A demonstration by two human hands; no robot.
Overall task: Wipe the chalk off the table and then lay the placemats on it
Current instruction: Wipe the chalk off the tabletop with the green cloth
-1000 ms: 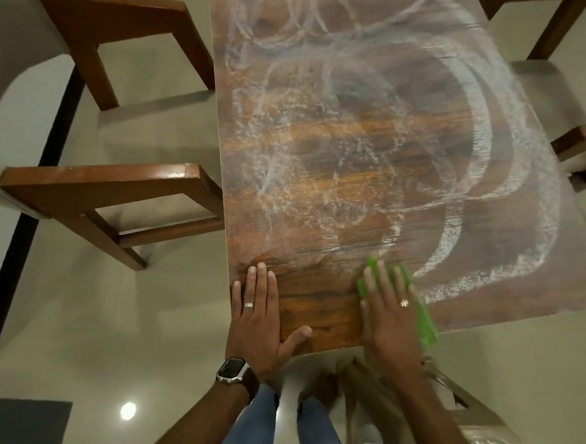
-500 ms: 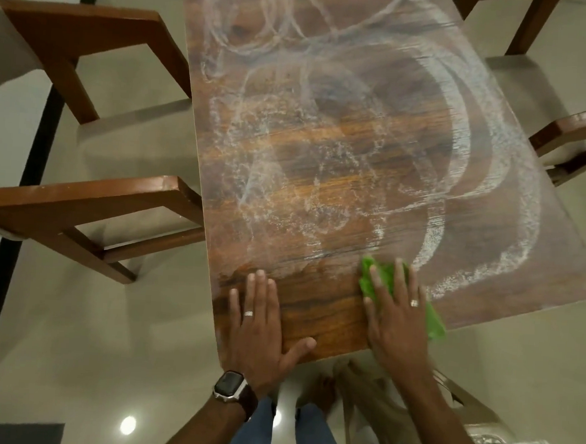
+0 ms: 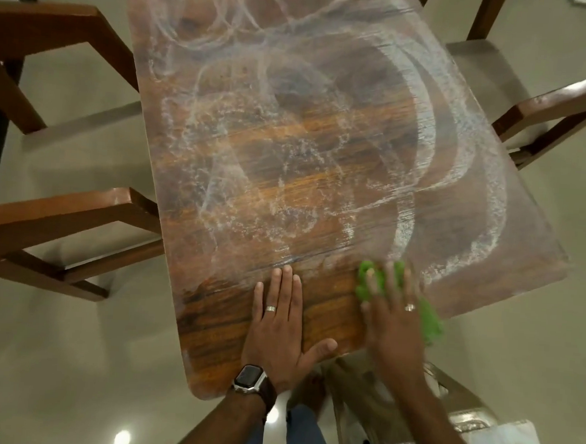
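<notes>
While my left hand [image 3: 276, 327] lay flat, fingers straight and holding nothing, on the bare wood at the near end of the desk [image 3: 208, 347], it only braced me. To its right, my right hand [image 3: 390, 317] pressed its spread fingers onto the green cloth [image 3: 367, 281]; blur hid any curl. Beyond both sets of fingers the chalk [image 3: 421, 181] covered most of the desk. I judged the dry cloth might only smear it, or slip off the near edge, its tail overhanging already. No placemats were on the desk.

Green cloth [image 3: 367, 281]; brown chalk-swirled table [image 3: 286, 194]
</notes>
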